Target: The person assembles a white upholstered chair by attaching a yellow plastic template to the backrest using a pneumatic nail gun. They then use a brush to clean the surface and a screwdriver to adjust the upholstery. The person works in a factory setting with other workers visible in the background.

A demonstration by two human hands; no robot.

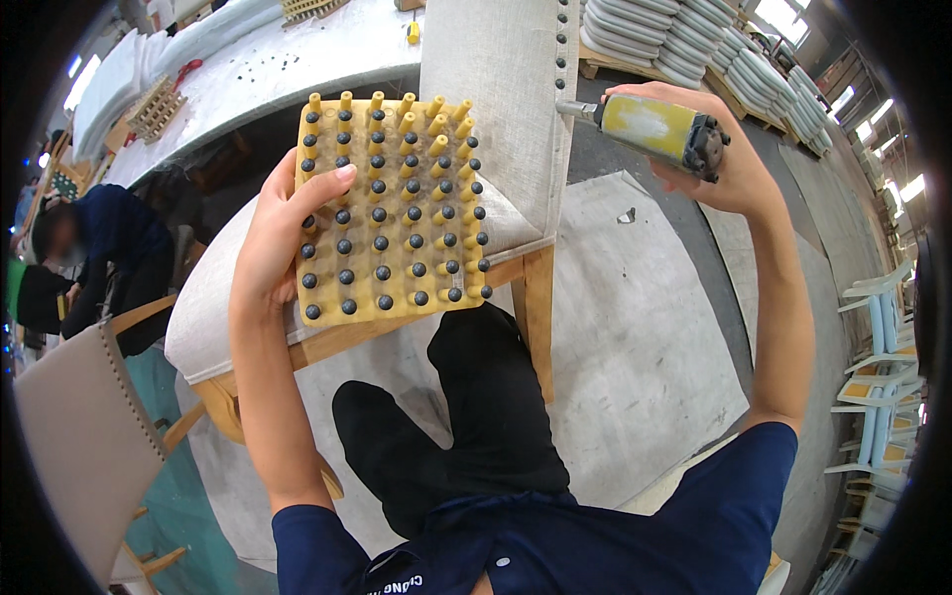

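My left hand [268, 228] grips the left side of a yellow pegboard [362, 230], thumb on top. Black domed upholstery nails sit on most of its pegs; several pegs at the upper right are bare. In my right hand [734, 164] is a yellow air hammer [645, 124] with a worn body and dark end. Its metal tip reaches the right edge of a light grey upholstered chair back [486, 89]; whether it touches a nail I cannot tell. A row of black nails [560, 61] runs along that edge above the tip. The board hides part of the chair seat [233, 268].
A covered worktable [248, 74] at the back left bears loose nails, red scissors [188, 69] and other pegboards. Another chair [89, 397] stands at left, near a bent-over person [119, 238]. Stacked cushions [635, 40] stand at back right, chair frames [878, 367] at far right.
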